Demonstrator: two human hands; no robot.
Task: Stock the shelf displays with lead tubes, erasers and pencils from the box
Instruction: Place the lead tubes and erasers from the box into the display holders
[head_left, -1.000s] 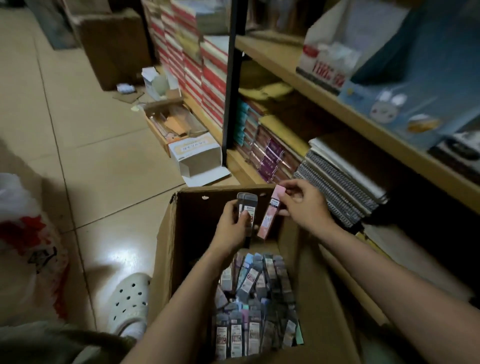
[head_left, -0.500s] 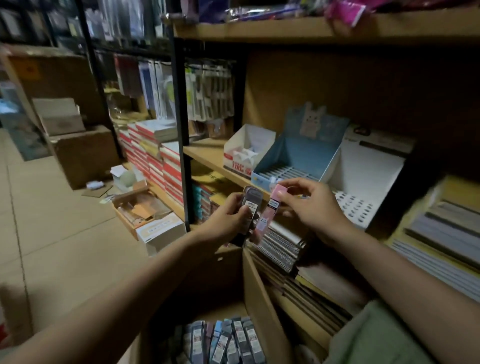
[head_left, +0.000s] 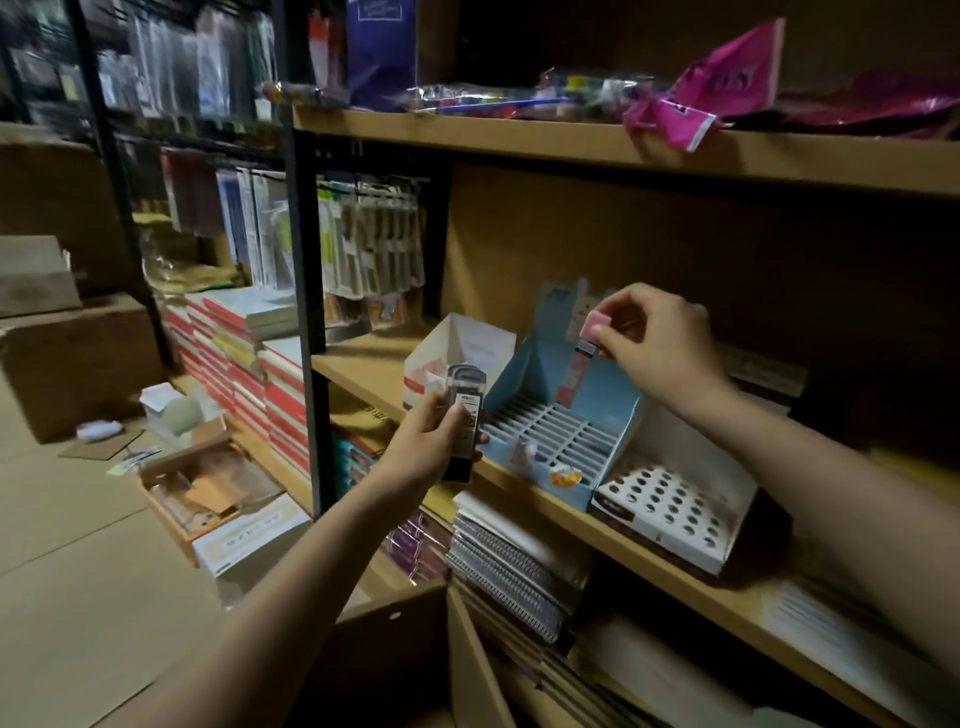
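My right hand (head_left: 657, 345) pinches the top of a pink lead tube (head_left: 578, 364), which hangs upright over the back rows of the blue slotted display (head_left: 548, 436) on the middle shelf. My left hand (head_left: 428, 441) grips a small bunch of grey lead tubes (head_left: 464, 415) in front of the shelf edge, left of the blue display. Only the top corner of the cardboard box (head_left: 405, 629) shows at the bottom; its contents are out of view.
A white display with round holes (head_left: 670, 506) stands right of the blue one, and a white open carton (head_left: 457, 348) left of it. Spiral notebooks (head_left: 514, 566) fill the shelf below. A black upright post (head_left: 306, 322) divides the shelving. Cartons (head_left: 208, 488) lie on the floor at left.
The view rose from the box to the shelf. My right hand carried the pink tube up and right over the blue display; my left hand stayed lower with the grey tubes.
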